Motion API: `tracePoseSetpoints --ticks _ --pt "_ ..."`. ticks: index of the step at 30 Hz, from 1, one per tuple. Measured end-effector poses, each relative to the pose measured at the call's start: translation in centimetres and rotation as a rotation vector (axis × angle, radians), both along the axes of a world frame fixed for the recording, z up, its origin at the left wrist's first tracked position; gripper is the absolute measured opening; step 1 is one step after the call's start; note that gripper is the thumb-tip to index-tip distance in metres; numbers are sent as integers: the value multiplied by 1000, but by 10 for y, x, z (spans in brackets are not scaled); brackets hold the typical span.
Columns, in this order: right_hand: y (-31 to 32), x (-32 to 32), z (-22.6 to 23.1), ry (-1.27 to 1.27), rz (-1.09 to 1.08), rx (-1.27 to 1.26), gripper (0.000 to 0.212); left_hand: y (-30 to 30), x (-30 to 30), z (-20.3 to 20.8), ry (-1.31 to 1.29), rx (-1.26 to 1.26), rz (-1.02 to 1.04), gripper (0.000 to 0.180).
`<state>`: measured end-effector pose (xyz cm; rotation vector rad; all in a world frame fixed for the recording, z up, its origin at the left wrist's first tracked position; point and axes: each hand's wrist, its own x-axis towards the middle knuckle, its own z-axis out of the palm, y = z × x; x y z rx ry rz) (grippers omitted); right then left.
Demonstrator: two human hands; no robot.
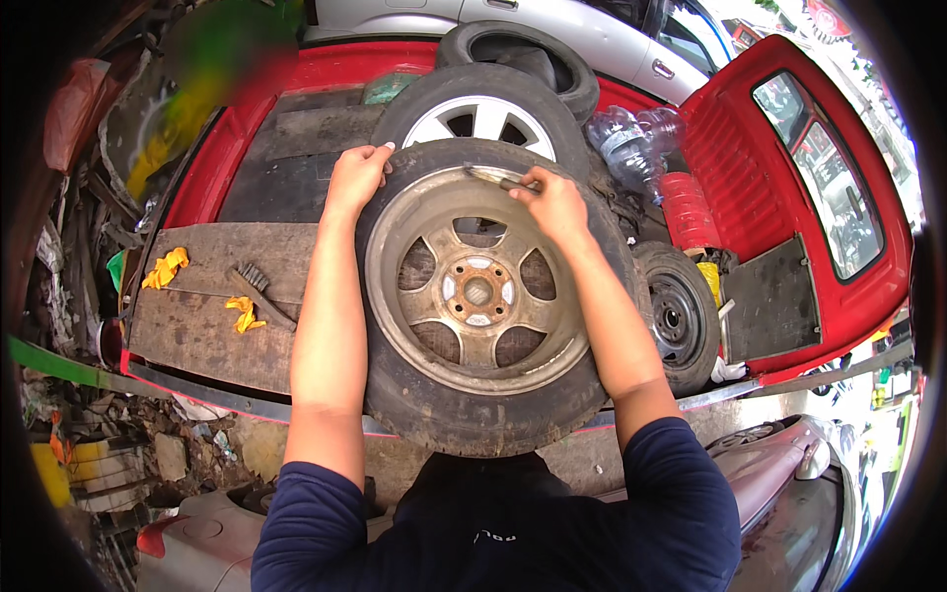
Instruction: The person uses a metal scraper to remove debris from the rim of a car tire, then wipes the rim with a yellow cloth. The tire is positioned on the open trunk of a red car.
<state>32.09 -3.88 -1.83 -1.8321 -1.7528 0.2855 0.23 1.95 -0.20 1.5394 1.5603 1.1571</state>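
Note:
A dirty alloy wheel (395, 296) with a black tire (473, 419) stands tilted right in front of me, its inner side facing up. My right hand (555, 205) grips a slim, dark-handled tool (505, 182) that looks like a small brush. Its dark tip touches or hovers at the upper rim edge, beside the tire; I cannot tell which. At the tire's upper left, my left hand (357, 178) has its fingers curled at the tread edge, and their undersides are hidden. Behind it leans another tire with a silver wheel (485, 120).
Wooden boards (217, 340) at left hold a wire brush (258, 288) and yellow cloth scraps (166, 268). A steel spare wheel (681, 314), plastic bottles (626, 143) and a red drum (688, 209) lie at right in the red truck bed (735, 158). A loose tire (582, 84) lies behind.

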Motion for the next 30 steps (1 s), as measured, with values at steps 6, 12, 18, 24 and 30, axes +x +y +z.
tracePoseSetpoints --ticks 6,12,18,24,30 --pt "0 -2 0 43 75 64 32 -1 1 5 30 -11 5 43" --pt "3 2 1 54 -69 20 35 -7 -2 9 -12 -18 3 42" --pt "9 0 -7 166 109 29 35 -6 0 9 -2 -22 -3 41" --pt "8 6 0 236 -32 -84 36 -3 -2 8 6 9 8 45" --pt "13 5 -13 175 173 -5 37 -3 2 4 20 7 -5 47"
